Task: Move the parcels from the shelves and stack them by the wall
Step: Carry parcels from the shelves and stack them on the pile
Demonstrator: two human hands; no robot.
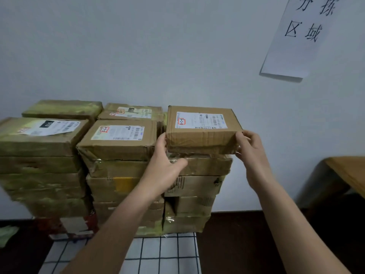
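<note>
You had both hands on the parcel (203,129): your left hand (164,165) gripped its near left corner and your right hand (250,153) its near right corner. It sat level on top of the right-hand stack (197,186) against the wall (177,56). More stacks (79,159) stood touching on its left, and a paper sign (300,36) hung on the wall above right.

A single head-worn view looks forward and slightly down, close to stacked parcels (122,169) against the wall (158,56)
</note>
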